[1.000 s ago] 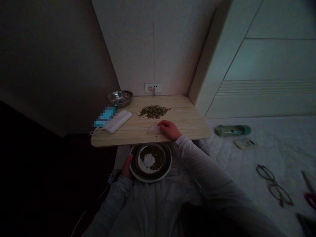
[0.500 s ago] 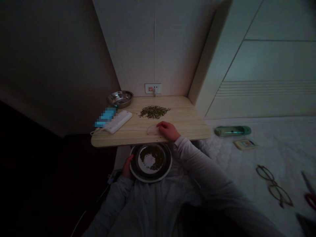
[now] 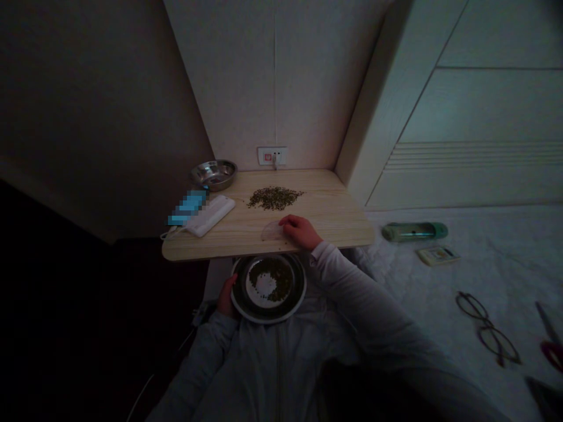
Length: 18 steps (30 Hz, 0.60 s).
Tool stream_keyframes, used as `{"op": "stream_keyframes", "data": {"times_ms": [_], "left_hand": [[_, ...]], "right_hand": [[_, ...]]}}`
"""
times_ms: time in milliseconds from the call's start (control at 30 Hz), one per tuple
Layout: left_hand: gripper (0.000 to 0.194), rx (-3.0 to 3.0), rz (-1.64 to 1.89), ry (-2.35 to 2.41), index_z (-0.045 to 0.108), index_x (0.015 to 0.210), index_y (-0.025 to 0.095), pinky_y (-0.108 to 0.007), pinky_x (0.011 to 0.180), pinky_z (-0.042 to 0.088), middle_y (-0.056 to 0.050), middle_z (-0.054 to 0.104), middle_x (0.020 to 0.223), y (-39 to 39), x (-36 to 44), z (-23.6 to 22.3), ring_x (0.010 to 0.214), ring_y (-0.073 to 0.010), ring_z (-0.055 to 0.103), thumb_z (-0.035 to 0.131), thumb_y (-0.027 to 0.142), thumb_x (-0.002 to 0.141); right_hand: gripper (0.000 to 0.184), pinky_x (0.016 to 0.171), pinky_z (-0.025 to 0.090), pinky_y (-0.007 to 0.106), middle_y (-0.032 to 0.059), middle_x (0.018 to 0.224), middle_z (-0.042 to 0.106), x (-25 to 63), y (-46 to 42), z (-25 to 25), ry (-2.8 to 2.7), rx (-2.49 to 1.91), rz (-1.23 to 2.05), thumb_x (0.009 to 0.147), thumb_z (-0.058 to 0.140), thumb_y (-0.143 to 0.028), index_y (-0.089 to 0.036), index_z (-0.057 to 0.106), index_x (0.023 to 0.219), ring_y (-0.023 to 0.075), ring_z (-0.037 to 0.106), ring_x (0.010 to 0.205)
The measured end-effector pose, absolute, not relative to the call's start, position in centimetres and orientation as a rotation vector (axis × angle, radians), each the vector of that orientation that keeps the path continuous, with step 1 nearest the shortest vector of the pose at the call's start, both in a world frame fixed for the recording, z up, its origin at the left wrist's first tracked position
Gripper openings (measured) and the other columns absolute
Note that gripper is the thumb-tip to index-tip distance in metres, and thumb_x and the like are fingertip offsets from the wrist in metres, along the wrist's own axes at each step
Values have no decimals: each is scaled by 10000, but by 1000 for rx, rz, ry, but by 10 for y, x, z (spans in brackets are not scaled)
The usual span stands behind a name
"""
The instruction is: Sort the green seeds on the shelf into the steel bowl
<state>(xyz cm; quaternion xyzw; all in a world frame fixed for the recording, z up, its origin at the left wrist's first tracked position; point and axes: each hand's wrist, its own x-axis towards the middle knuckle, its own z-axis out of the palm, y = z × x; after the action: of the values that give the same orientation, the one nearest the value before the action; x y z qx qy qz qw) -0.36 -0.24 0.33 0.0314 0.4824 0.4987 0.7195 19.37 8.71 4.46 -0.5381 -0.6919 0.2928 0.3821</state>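
Note:
Below the table's front edge, my left hand (image 3: pixel 226 298) grips the left side of a round metal basin (image 3: pixel 298 287) with a pale rim. Small dark-green grains (image 3: pixel 281 280), perhaps beans, lie in it around a bright bare patch. Over the front of the wooden table (image 3: pixel 334 217), my right hand (image 3: pixel 302 232) is closed on the edge of a thin, clear, rounded plastic piece (image 3: pixel 271 230). That piece is held close to the tabletop; its exact kind cannot be made out. Just beyond it a loose pile of similar grains (image 3: pixel 275 198) is spread on the wood.
At the table's back left stands a steel bowl (image 3: pixel 214 174), near a blurred phone (image 3: pixel 188 207) and a white power strip (image 3: pixel 211 215). On the bed to the right lie a green bottle (image 3: pixel 413 231), a small pale packet (image 3: pixel 437 255), glasses (image 3: pixel 487 326) and scissors (image 3: pixel 549 334).
Almost nothing differs. Both hands keep their places, and the whole view has shifted very slightly.

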Motion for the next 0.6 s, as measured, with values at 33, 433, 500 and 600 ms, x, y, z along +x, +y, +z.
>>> {"op": "stream_keyframes", "data": {"times_ms": [33, 433, 500, 600], "left_hand": [[283, 68, 1102, 1061, 621, 542, 148, -291, 810, 377, -73, 646, 526, -2, -4, 3, 851, -210, 558, 396, 222, 697], [261, 38, 1114, 1077, 613, 569, 136, -335, 817, 372, -76, 646, 533, -4, -2, 11, 859, -223, 553, 395, 204, 697], [247, 37, 1137, 1086, 611, 574, 141, -324, 819, 370, -71, 649, 547, -4, -2, 13, 862, -216, 553, 400, 190, 694], [214, 28, 1147, 1116, 604, 578, 148, -304, 826, 364, -63, 649, 551, -4, -1, 15, 875, -209, 547, 420, 176, 683]], "right_hand": [[222, 563, 326, 192, -19, 620, 518, 194, 87, 45, -1762, -1369, 756, 635, 412, -210, -139, 569, 775, 72, 421, 560], [215, 569, 345, 201, -24, 589, 519, 204, 81, 42, -1554, -1305, 908, 618, 419, -243, -143, 556, 752, 81, 442, 559], [217, 565, 344, 202, -23, 590, 517, 215, 72, 41, -1441, -1331, 871, 618, 415, -246, -148, 549, 759, 84, 445, 561], [206, 541, 328, 197, -29, 571, 505, 234, 55, 40, -1351, -1414, 788, 611, 417, -235, -161, 546, 753, 82, 428, 540]]}}
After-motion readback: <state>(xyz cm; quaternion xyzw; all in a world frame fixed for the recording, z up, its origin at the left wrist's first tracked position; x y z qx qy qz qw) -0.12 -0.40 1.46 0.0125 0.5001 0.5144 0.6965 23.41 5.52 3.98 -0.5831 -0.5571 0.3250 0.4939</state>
